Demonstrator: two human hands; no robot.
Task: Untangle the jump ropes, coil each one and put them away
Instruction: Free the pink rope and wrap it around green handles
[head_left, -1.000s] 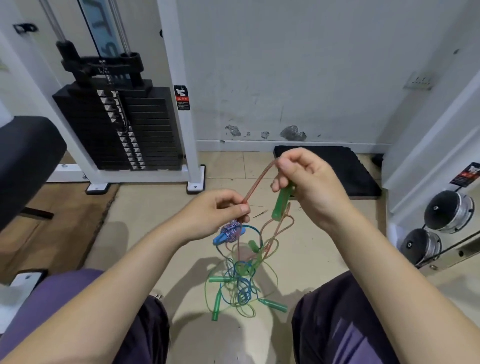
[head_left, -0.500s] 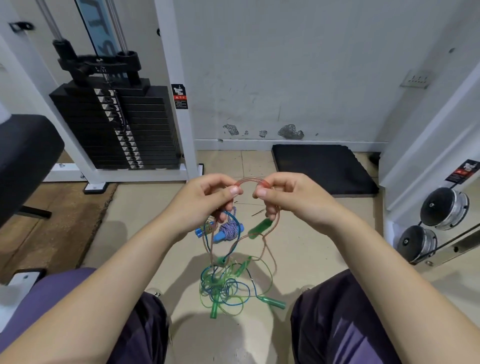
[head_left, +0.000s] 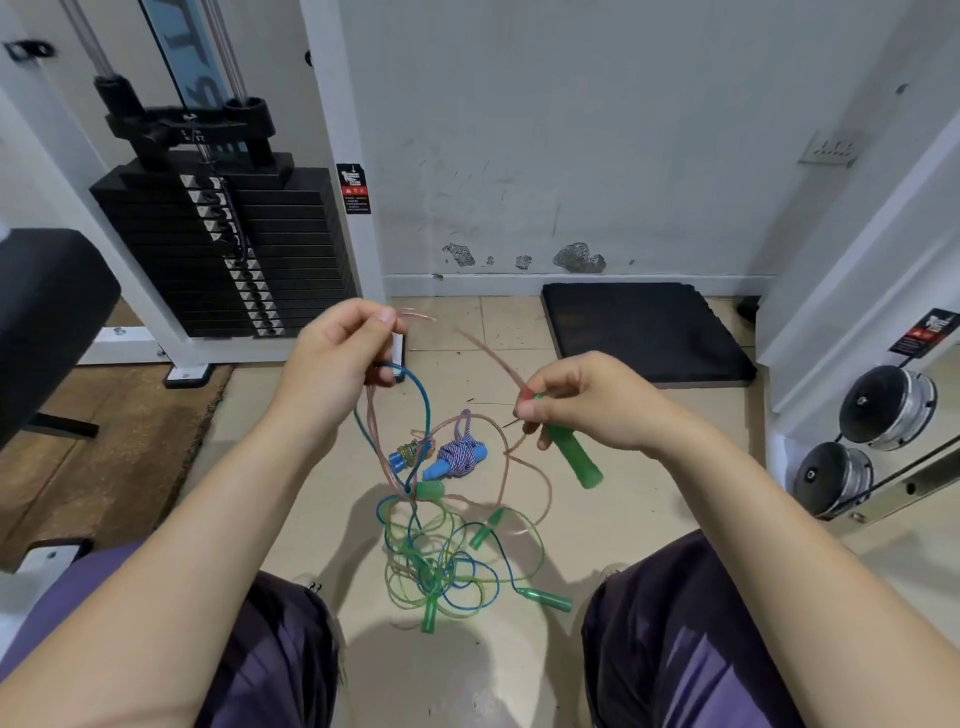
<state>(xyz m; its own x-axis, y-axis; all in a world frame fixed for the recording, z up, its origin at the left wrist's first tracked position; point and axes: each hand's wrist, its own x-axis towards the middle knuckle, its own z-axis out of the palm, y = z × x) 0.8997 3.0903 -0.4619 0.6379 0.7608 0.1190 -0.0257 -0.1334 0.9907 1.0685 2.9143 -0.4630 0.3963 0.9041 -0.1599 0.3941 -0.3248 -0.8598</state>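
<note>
left fingers (head_left: 382, 317): curled, thumb and forefinger pinching the pink rope (head_left: 488, 348) up top; blue rope (head_left: 423, 410) loop also comes out from under this fist
left hand (head_left: 337, 358): raised at 11 o'clock of the tangle, palm side facing in
right fingers (head_left: 530, 410): curled, pinching the pink rope right where it enters the green handle (head_left: 574, 457)
right hand (head_left: 587, 405): at 1 o'clock of the tangle, lower than the left hand; handle hangs from it tilted, free end pointing to 5 o'clock
pink rope: arcs between the two hands, slack; more of it loops down into the tangle
blue handles (head_left: 441, 462): two, hanging mid-air between the hands, one wrapped in purple-white braided cord (head_left: 462, 452)
rope tangle (head_left: 441, 561): green and blue ropes knotted together, lying on the floor between the knees, at 6 o'clock of the hands
loose green handles (head_left: 545, 597): several lying in and around the tangle, exact count unclear
floor (head_left: 623, 499): beige tile
black mat (head_left: 644, 327): at 1 o'clock, against the wall
weight stack (head_left: 223, 249): at 10 o'clock, white frame
dumbbells (head_left: 862, 431): at 3 o'clock, two chrome ends on a rack
</note>
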